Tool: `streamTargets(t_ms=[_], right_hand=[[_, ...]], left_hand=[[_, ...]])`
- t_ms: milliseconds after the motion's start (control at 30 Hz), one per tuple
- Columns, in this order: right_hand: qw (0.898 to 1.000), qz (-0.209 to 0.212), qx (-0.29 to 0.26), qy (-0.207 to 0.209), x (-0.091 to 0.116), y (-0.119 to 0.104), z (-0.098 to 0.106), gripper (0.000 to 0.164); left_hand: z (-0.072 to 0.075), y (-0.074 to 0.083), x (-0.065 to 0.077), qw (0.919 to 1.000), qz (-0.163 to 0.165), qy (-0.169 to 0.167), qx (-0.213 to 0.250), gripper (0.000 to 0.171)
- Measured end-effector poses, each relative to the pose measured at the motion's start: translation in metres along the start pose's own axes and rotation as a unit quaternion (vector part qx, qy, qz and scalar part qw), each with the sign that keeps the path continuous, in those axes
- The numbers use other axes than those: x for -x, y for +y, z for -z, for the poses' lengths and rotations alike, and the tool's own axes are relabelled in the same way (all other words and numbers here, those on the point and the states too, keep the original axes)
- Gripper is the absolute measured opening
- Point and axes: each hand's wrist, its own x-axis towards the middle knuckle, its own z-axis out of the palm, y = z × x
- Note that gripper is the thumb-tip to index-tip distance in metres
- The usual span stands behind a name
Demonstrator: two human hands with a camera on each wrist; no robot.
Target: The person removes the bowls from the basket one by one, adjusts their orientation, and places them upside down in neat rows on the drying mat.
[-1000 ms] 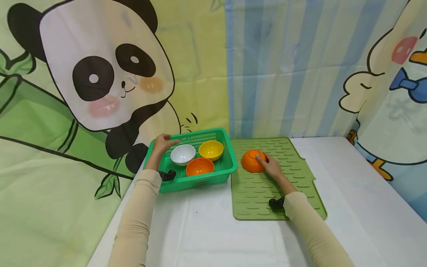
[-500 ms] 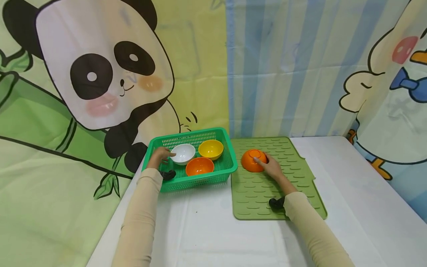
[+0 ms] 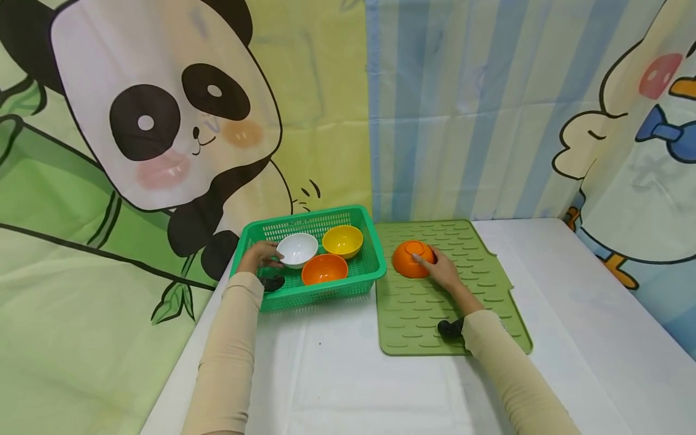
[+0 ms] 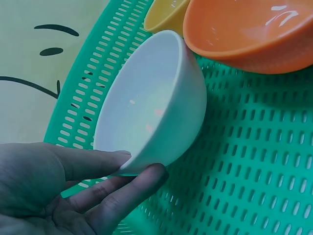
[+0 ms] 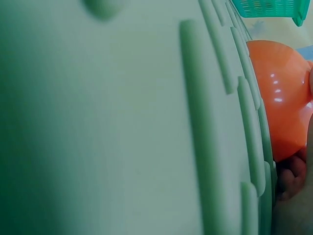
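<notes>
My left hand [image 3: 260,256] pinches the near-left rim of a white bowl [image 3: 298,249] in the green basket. In the left wrist view the thumb lies at the rim and fingers press the outside of the white bowl [image 4: 188,117], which stands with its opening up. Beside it in the basket are a yellow bowl [image 3: 342,240] and an orange bowl [image 3: 324,270]. My right hand [image 3: 446,272] grips an upside-down orange bowl [image 3: 408,263] on the green mat, thumb near its base. The right wrist view shows this overturned bowl [image 5: 279,93] at the edge, the hand mostly cut off.
The perforated green basket [image 3: 315,297] stands on the white table [image 3: 337,374], left of the ridged green drying mat [image 3: 413,338]. A printed curtain [image 3: 424,121] hangs right behind them. Black wrist cameras sit below both hands.
My left hand has come down from above the basket's left side to the white bowl and taken hold of its rim. The right hand stays on the overturned orange bowl.
</notes>
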Motion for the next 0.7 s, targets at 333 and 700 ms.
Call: streamTargets(t_ms=[333,700], right_hand=[[1.0,-0.002,-0.003,-0.003,0.0011,-0.0023,0.0015,0.083],[1.0,-0.005,-0.001,-0.003,0.0007,-0.0011,0.0011,0.086]], left_hand=[[0.0058,-0.0079,-0.0095,0.9999,-0.007,-0.002,0.009,0.067],[0.0057,-0.0058,-0.005,0.9997,-0.014,0.008,0.017,0.066]])
